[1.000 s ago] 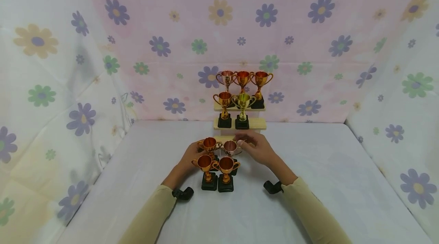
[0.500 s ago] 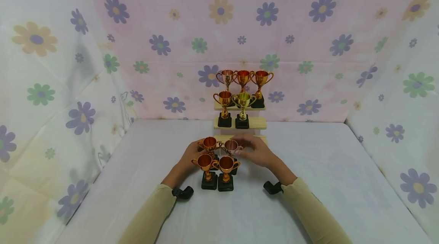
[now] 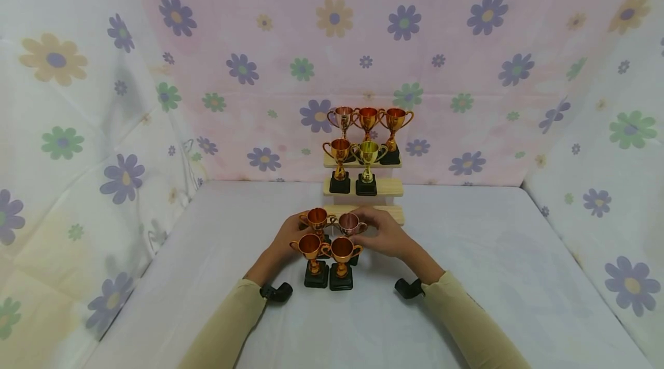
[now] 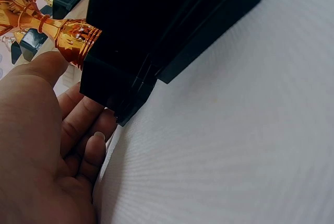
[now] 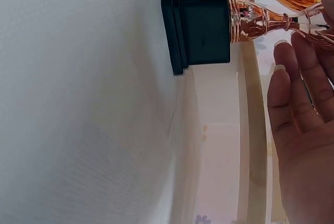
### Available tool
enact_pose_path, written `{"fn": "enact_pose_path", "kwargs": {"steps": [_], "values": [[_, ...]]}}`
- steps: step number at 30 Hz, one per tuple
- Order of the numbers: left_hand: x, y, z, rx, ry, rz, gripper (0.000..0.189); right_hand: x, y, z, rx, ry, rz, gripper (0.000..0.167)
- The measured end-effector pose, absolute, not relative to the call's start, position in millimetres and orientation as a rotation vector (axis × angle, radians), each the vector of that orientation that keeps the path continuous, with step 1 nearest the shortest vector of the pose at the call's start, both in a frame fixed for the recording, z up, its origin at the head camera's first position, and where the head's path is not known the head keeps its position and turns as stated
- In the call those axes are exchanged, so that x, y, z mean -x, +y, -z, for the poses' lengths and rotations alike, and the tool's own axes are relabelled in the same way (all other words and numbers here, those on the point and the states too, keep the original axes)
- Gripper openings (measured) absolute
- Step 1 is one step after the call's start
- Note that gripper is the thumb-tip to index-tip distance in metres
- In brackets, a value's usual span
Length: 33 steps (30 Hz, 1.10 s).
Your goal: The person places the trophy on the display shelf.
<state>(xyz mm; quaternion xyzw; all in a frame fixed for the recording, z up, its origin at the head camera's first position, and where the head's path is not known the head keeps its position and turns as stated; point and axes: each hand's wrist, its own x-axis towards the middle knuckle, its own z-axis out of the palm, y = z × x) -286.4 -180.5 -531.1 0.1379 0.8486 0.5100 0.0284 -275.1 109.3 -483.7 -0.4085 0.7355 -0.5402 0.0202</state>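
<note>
Four small two-handled trophy cups on black bases stand together on the white tabletop. My left hand (image 3: 284, 236) holds the back-left orange trophy (image 3: 317, 219); in the left wrist view its thumb lies by the shiny stem (image 4: 75, 41) and its fingers reach behind the black base (image 4: 109, 78). Beside it is a rose-gold trophy (image 3: 349, 225), whose cup my right hand (image 3: 386, 233) pinches between thumb and fingers. In the right wrist view the other fingers (image 5: 287, 72) extend below that cup. Two orange trophies, left (image 3: 310, 247) and right (image 3: 343, 249), stand in front.
Behind the hands stands a stepped wooden rack (image 3: 389, 186). Its middle step bears an orange trophy (image 3: 339, 151) and a yellow-gold one (image 3: 369, 153); three more trophies, including an orange one (image 3: 395, 119), line the top. Flowered cloth (image 3: 270, 69) surrounds the table (image 3: 493, 277).
My right hand has come in from above and beside the rose-gold trophy, and its thumb and fingers have closed on the cup. The left hand stays on its orange trophy.
</note>
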Motion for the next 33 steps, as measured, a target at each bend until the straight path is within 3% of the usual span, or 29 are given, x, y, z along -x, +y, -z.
{"fn": "enact_pose_path", "kwargs": {"steps": [17, 33], "values": [[288.1, -181.1, 533.4, -0.486, 2.649, -1.562, 0.037, 271.6, 117.7, 470.5, 1.212, 2.373, 1.729, 0.037], [287.2, -180.4, 532.7, -0.457, 2.636, -1.560, 0.041, 270.6, 134.2, 449.4, 1.073, 2.460, 1.832, 0.044]]}}
